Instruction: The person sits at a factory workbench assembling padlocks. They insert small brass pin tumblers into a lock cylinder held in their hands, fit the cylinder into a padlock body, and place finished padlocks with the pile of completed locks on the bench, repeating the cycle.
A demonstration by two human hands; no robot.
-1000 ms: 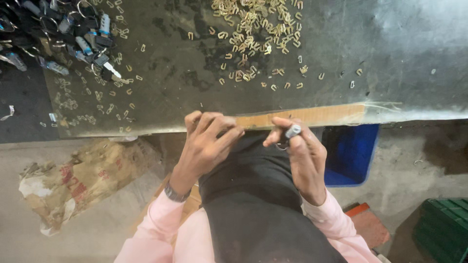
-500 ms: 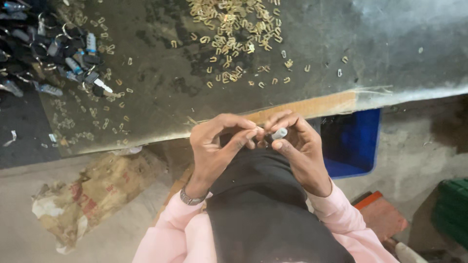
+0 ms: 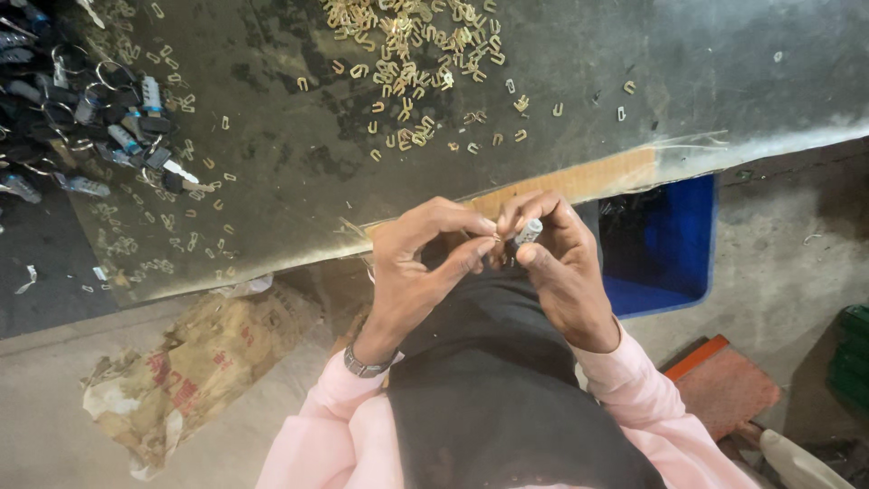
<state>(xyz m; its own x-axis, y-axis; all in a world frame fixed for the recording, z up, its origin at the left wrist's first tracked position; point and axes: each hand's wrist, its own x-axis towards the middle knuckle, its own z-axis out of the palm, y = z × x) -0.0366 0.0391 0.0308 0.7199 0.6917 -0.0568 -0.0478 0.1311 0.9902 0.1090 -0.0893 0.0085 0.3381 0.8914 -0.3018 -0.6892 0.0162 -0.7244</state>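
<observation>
Two bare hands meet just below the near edge of a dark, stained worktable (image 3: 588,63), the landmark for all else here. The right hand (image 3: 561,272) is closed around a small silvery cylindrical piece (image 3: 529,232), pinched between thumb and forefinger; the left hand (image 3: 421,263) curls beside it, its fingertips pressed together on what looks like a tiny brass clip, too small to make out, held touching the cylinder's end.

Judging by how things lie, the work seems well under way but far from over. On the table's far left corner sits a heap of dark, ringed finished-looking pieces (image 3: 81,118), while at the table's far middle a large scatter of loose brass clips (image 3: 407,45) waits, and smaller stray clips (image 3: 136,244) dot the left side of the surface.

Below the table's right end stands a blue plastic bin (image 3: 665,254); the part in view shows only a bare blue floor, and the rest is hidden under the tabletop, so its contents cannot be told. Below the table's left end a crumpled tan sack (image 3: 190,362) lies on the concrete floor, flattened, with nothing visible inside. A green crate (image 3: 851,362) peeks in at the right edge, its contents out of sight.
</observation>
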